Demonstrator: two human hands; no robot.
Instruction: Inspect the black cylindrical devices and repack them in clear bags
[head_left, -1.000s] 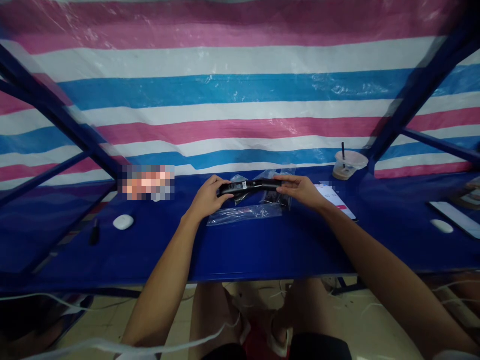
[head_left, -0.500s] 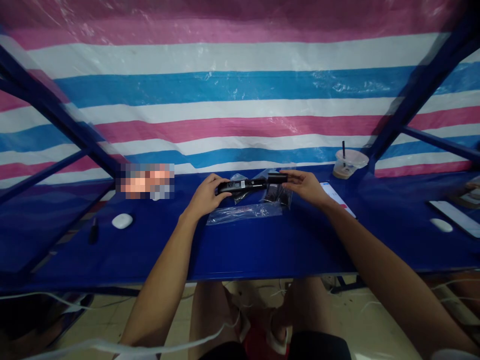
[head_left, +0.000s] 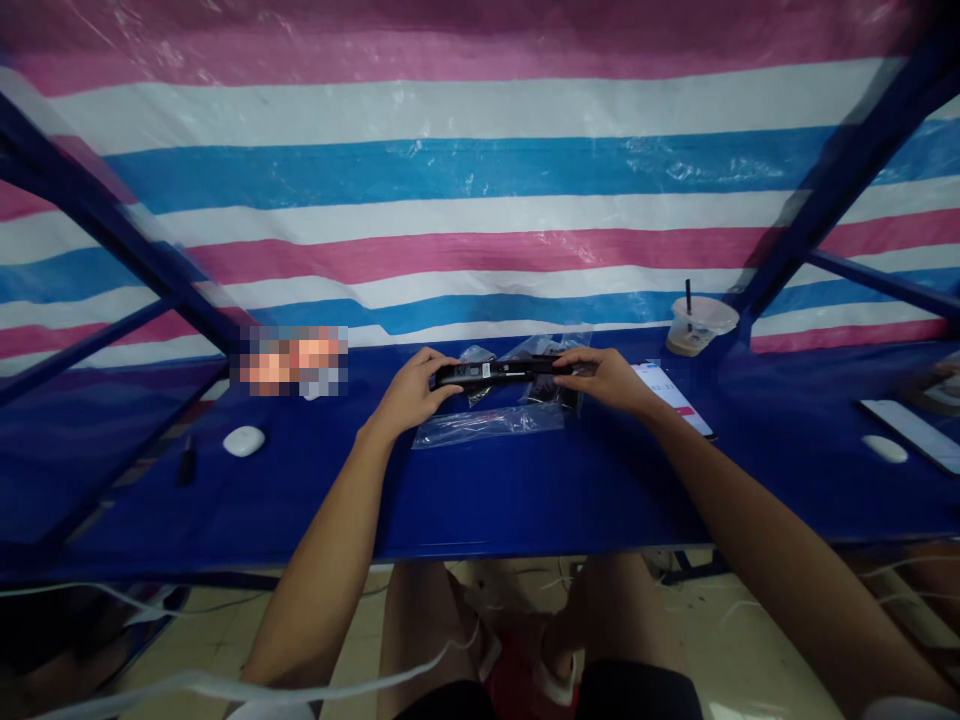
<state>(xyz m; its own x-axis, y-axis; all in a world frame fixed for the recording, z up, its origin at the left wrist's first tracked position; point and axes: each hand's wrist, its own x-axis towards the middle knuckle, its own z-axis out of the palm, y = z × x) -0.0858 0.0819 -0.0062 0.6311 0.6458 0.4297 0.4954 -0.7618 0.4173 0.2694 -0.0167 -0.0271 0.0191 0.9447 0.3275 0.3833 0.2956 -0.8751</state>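
Black bar (head_left: 499, 372): slim and long, held level just above the far middle of the blue table (head_left: 525, 490).
Left hand (head_left: 409, 392): closed round its left end.
Right hand (head_left: 604, 378): fingers pinching its right end.
Handling: likely light, stiff, smooth plastic; best gripped at both ends.
Clear bag (head_left: 487, 425): flat beneath the bar, seemingly empty.
Lidded cup (head_left: 697, 328): far right, straw in, a little brown drink.

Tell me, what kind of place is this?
Probably a makeshift work or packing bench: a blue table in a metal frame, a striped tarp as its back wall, and clear plastic bags lying under the black device that the left hand and right hand both hold.
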